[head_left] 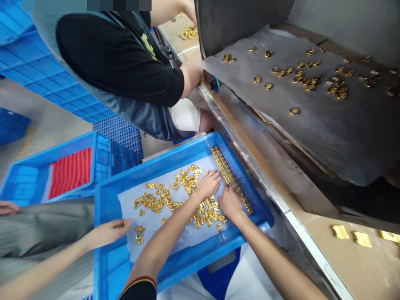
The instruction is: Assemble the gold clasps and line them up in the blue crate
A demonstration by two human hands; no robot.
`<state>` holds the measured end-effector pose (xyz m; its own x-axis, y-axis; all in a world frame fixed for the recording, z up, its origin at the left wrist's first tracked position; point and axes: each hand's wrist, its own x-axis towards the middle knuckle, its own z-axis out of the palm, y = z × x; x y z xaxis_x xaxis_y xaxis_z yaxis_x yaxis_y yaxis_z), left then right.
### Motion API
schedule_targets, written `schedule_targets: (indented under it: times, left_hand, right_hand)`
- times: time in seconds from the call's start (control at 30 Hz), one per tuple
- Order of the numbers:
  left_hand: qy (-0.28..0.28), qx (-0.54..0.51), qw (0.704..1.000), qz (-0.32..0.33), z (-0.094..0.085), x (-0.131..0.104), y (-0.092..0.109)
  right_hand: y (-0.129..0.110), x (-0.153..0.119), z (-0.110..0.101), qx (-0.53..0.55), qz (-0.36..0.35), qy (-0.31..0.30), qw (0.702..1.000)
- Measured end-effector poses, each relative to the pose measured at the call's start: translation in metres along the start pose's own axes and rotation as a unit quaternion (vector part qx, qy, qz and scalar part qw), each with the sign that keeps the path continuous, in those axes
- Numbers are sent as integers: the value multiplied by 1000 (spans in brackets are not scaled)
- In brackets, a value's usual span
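A blue plastic tray [125, 180] lies before me, lined with a white sheet [178, 246]. Small shiny gold pieces [156, 200] are scattered in loose heaps over the sheet. Along the tray's right side, more gold pieces stand in tight, straight rows [233, 179]. My left hand [210, 184] is by the left edge of these rows, its fingers bent and closed. Just below it, my right hand [231, 203] has curled fingers at the rows, near their lower half. Whatever either hand pinches is too small or hidden to make out.
At left, another person's hand [109, 231] holds gold pieces over the tray's edge. A co-worker in a dark shirt [125, 62] sits ahead. Gold rings [294, 111] lie on a grey sheet in a metal machine [243, 21]. Red pieces [71, 173] fill a blue crate [103, 162].
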<state>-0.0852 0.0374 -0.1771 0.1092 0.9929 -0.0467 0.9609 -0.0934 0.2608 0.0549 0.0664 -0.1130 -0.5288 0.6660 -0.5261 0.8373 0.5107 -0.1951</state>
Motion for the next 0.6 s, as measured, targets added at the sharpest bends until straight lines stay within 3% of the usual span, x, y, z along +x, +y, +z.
schedule_targets:
  times: [0.6]
  left_hand:
    - [7,-28,999,16,5,4,-4]
  right_hand:
    - [-2,3,1,31,-46,18,998]
